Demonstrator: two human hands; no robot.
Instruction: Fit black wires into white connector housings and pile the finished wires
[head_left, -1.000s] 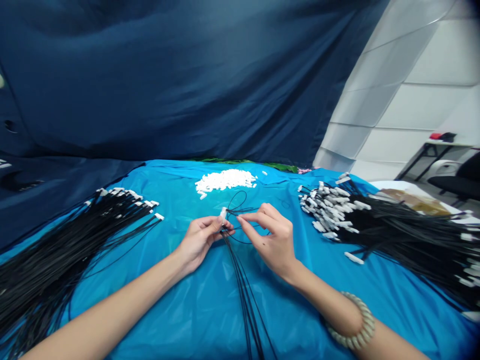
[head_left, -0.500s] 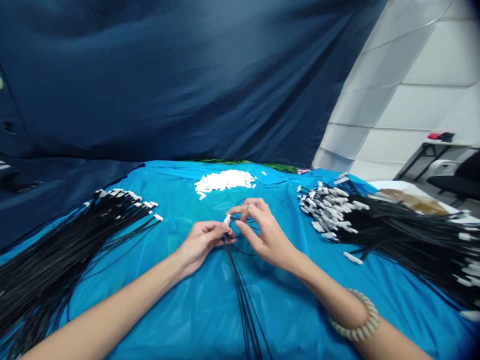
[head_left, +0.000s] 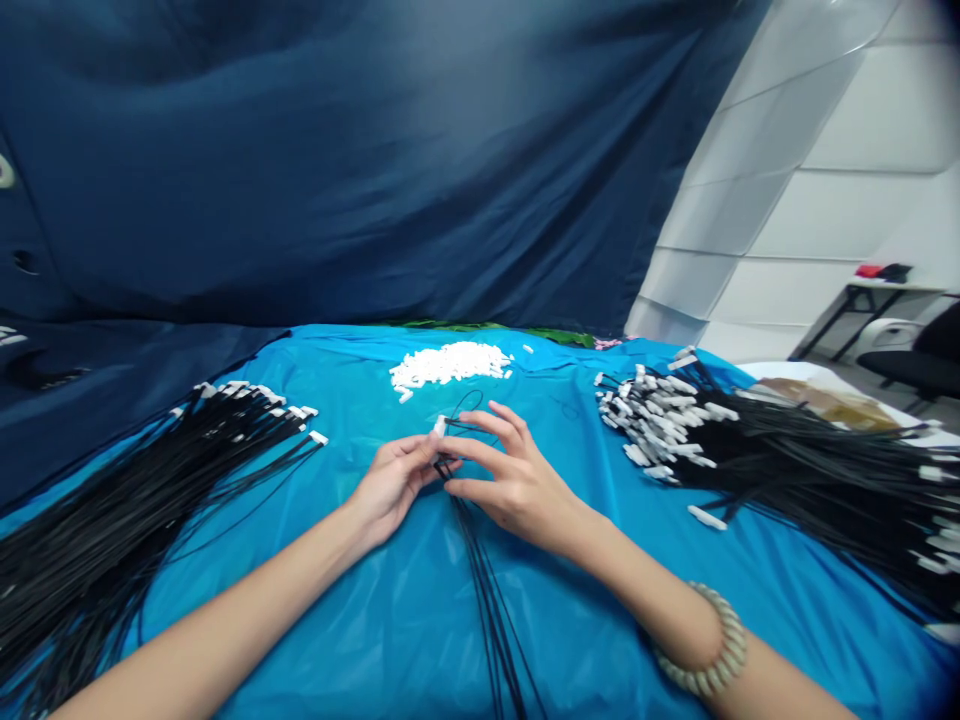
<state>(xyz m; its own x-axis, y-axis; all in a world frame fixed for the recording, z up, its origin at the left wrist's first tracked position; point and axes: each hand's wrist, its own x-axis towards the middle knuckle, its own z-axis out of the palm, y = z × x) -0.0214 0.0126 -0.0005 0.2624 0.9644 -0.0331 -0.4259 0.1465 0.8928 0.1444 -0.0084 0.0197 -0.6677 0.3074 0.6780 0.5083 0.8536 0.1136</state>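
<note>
My left hand [head_left: 391,484] pinches a small white connector [head_left: 439,427] at the end of thin black cords [head_left: 487,590] that run down the middle of the blue table cover [head_left: 600,600] toward me. My right hand [head_left: 517,480] sits just right of it, fingers partly stretched toward the connector, thumb and fingertips touching the black cords near a small loop. A beaded bracelet [head_left: 709,640] is on my right wrist.
A large bundle of black cords with white tips [head_left: 112,500] lies at the left. Another heap of cords with white connectors [head_left: 750,450] lies at the right. A pile of loose white connectors [head_left: 448,362] sits at the back centre. Dark blue cloth hangs behind.
My right hand has moved left and lower, from pinching the cord loop above to lying against the cords by my left hand. The left hand has stayed nearly in place with the connector.
</note>
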